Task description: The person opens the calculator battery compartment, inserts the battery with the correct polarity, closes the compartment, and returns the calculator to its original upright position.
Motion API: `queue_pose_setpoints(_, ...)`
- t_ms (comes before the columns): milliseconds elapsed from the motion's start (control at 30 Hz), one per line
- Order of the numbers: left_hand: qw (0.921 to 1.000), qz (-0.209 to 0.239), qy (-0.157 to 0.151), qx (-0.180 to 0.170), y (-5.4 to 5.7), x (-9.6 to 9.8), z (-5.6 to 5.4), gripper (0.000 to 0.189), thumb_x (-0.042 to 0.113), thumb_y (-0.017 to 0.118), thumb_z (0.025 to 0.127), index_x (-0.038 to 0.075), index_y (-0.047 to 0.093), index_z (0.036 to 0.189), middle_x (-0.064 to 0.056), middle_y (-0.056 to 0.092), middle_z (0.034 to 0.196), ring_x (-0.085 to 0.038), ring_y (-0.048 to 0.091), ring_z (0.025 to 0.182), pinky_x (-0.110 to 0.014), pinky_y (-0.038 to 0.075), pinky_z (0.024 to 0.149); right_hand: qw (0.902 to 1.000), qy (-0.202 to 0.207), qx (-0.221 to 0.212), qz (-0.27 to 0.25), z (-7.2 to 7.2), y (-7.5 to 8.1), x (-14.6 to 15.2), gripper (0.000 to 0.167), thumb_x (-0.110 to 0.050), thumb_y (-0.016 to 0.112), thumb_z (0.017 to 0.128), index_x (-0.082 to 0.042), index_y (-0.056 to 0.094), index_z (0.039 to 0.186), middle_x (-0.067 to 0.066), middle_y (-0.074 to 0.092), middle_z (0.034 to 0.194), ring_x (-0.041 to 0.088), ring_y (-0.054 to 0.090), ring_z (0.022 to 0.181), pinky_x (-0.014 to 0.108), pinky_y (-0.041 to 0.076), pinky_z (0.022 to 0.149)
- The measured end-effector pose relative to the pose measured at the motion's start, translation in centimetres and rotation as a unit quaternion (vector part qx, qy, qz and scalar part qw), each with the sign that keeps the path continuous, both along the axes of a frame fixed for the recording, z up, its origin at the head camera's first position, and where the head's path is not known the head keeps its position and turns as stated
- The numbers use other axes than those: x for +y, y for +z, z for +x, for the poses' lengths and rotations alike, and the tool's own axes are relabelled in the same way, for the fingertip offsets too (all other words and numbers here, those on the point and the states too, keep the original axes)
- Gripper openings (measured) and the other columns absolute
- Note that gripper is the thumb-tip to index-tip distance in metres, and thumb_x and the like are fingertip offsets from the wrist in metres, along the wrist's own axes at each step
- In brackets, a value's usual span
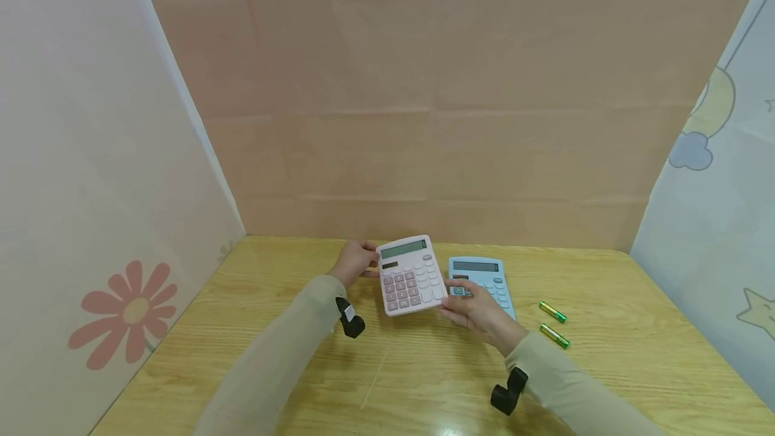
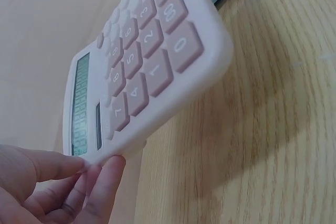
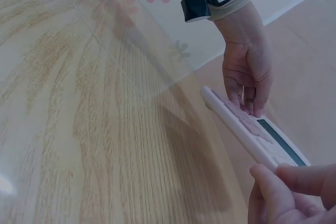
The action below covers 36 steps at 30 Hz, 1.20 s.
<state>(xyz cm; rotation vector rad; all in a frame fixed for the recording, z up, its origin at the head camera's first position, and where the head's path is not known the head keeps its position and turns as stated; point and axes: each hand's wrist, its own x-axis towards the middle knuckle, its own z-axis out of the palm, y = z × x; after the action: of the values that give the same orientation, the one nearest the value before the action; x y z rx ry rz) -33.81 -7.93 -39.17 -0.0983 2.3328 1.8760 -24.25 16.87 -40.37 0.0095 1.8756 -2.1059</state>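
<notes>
A pink calculator (image 1: 412, 276) is held above the table, face up and slightly tilted, with both hands on its edges. My left hand (image 1: 355, 262) pinches its upper left side; in the left wrist view the thumb and fingertips (image 2: 107, 182) grip the edge near the display. The lower right corner is pinched by my right hand (image 1: 478, 309), whose thumb and finger show at the rim in the right wrist view. Behind the right hand lies a light blue calculator (image 1: 483, 267) on the table, its lower part partly covered by that hand.
Two green and gold batteries (image 1: 554, 323) lie on the wooden table (image 1: 630, 355), right of the blue calculator. A tan backdrop (image 1: 424, 120) rises along the table's far edge. Printed panels stand at left and right, one with a red flower (image 1: 130, 311).
</notes>
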Motion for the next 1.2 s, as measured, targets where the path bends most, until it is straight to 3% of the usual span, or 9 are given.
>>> queue_pose_setpoints(267,0.9988,0.049,0.01,-0.002,0.0,0.2,-0.1,0.024,-0.004,0.053,0.092,-0.007,0.056,0.115,-0.016,0.056,0.101,-0.027,0.057,0.087,-0.05,0.054,0.086,0.9999,-0.011,0.008,-0.003,-0.4,0.2,0.3,0.051,0.001,0.047,0.1,-0.001,0.029,0.148,0.015,0.059,0.11,0.019,0.066,0.1,0.035,0.049,0.098)
queue_pose_setpoints(467,0.9979,0.064,0.011,0.002,-0.5,0.4,-0.1,0.025,-0.007,0.051,0.092,-0.009,0.054,0.117,-0.014,0.053,0.099,-0.017,0.052,0.076,-0.049,0.055,0.085,0.9999,-0.016,0.001,-0.006,-0.4,0.2,0.3,0.052,-0.001,0.049,0.1,-0.002,0.029,0.149,0.01,0.059,0.101,0.015,0.065,0.089,0.036,0.052,0.093)
queue_pose_setpoints(667,0.9978,0.065,0.013,0.002,-0.4,0.4,0.1,0.023,-0.006,0.049,0.094,-0.008,0.054,0.117,-0.013,0.053,0.097,-0.021,0.055,0.084,-0.048,0.055,0.086,0.9996,-0.025,-0.004,-0.015,-0.4,0.3,0.1,0.051,0.0,0.047,0.1,0.004,0.028,0.147,0.014,0.054,0.106,0.017,0.064,0.093,0.033,0.051,0.094)
queue_pose_setpoints(833,0.9977,0.065,0.018,0.007,-0.3,0.4,0.1,0.023,-0.004,0.051,0.095,-0.006,0.055,0.117,-0.012,0.053,0.095,-0.03,0.057,0.096,-0.039,0.058,0.077,0.9987,-0.048,-0.015,-0.01,-0.5,0.3,-0.4,0.045,-0.002,0.043,0.102,0.013,0.028,0.142,0.019,0.049,0.117,0.019,0.061,0.098,0.026,0.054,0.088)
queue_pose_setpoints(1000,0.9968,0.077,0.019,0.012,-0.3,0.4,0.2,0.022,-0.006,0.05,0.094,-0.006,0.054,0.116,-0.01,0.052,0.09,-0.025,0.056,0.086,-0.046,0.056,0.081,0.9967,-0.072,-0.027,-0.023,-0.7,0.3,-0.9,0.039,-0.008,0.034,0.104,0.012,0.033,0.138,0.019,0.047,0.116,0.021,0.058,0.099,0.025,0.054,0.088)
queue_pose_setpoints(1200,0.9957,0.089,0.019,0.018,-0.2,0.4,0.2,0.021,-0.008,0.049,0.095,-0.005,0.053,0.115,-0.009,0.052,0.087,-0.02,0.057,0.08,-0.05,0.054,0.086,0.997,-0.066,-0.023,-0.034,-0.6,0.2,-1.0,0.041,-0.012,0.031,0.107,0.012,0.029,0.14,0.019,0.046,0.113,0.021,0.057,0.098,0.025,0.053,0.089)
